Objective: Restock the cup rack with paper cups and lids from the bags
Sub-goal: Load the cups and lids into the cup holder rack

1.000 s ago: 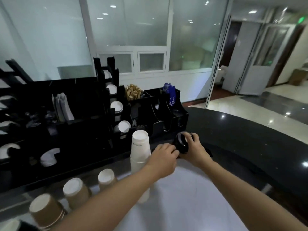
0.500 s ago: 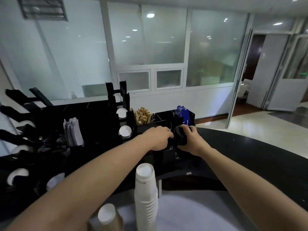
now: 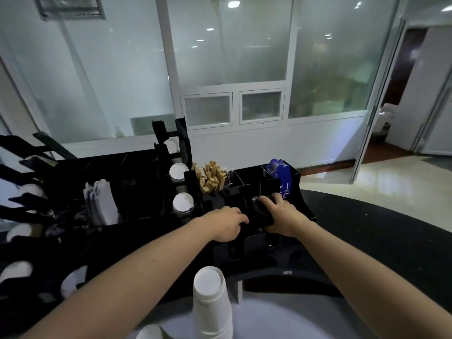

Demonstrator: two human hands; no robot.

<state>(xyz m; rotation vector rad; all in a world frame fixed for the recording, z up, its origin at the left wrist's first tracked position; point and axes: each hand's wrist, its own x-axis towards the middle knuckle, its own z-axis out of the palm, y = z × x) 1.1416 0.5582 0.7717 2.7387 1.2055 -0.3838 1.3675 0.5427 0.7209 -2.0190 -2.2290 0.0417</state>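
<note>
Head cam: both my hands are at the black cup rack (image 3: 247,189) mid-frame. My right hand (image 3: 278,214) is curled around a stack of black lids (image 3: 260,211), sitting in a rack slot. My left hand (image 3: 227,225) is curled over the rack edge beside it; can't tell what it's gripping. White paper cups (image 3: 211,304) stand stacked at bottom center.

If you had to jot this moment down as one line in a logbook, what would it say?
step: loading black lids into black rack | right hand: holds lids at slot | left hand: on rack front | white cup stack: waiting, upside down
</note>
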